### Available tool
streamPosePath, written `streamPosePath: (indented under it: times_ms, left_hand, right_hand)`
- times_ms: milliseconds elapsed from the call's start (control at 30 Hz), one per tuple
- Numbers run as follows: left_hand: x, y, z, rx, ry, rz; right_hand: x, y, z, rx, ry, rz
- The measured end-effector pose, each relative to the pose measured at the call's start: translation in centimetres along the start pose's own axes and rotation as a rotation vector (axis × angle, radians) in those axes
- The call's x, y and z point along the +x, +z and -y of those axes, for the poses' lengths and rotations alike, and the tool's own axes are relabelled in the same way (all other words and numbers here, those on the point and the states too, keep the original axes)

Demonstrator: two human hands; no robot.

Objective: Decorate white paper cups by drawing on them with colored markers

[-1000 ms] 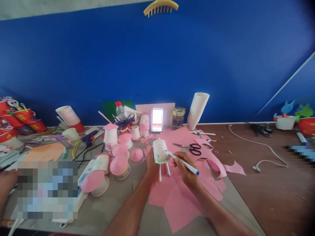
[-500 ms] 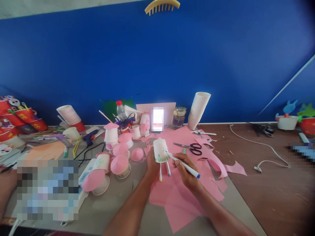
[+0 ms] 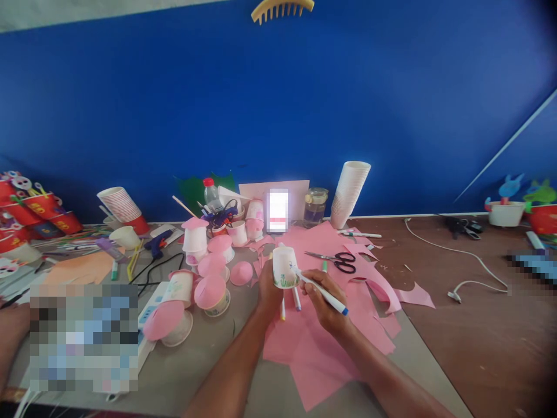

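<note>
My left hand [image 3: 270, 284] is wrapped round a white paper cup [image 3: 285, 264], which is upside down with green grass drawn near its rim and small blue marks above. Between the fingers of my right hand [image 3: 324, 296] is a white marker with a blue end [image 3: 331, 300]; its tip meets the cup's side. Pink paper sheets [image 3: 317, 354] lie under both hands. Two more markers rest on the paper just below the cup. Black-handled scissors [image 3: 343, 262] lie on the paper to the right.
Several cups with pink cone tops [image 3: 211, 290] stand on the left. A tall cup stack [image 3: 350, 194], a glass jar [image 3: 315, 207] and a lit, blurred screen [image 3: 278, 209] are behind. A glue gun [image 3: 159, 242] lies at left; another person's hand [image 3: 15, 325] is at the far left.
The marker tip has shifted slightly on the cup, and the blue marks there look different. The cup has turned a little. The whole view has moved slightly.
</note>
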State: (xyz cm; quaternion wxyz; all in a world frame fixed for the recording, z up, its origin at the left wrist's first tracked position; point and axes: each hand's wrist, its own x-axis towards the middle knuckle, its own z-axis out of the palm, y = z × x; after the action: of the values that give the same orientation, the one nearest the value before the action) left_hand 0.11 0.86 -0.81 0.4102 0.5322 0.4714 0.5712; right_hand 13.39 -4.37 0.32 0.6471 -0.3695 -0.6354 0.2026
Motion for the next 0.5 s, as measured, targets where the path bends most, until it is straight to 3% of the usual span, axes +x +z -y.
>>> streamPosePath:
  times_ms: [500]
  left_hand:
    - [-0.1, 0.0, -1.0, 0.102, 0.029, 0.007]
  right_hand:
    - [0.1, 0.2, -0.1, -0.019, 0.025, 0.007]
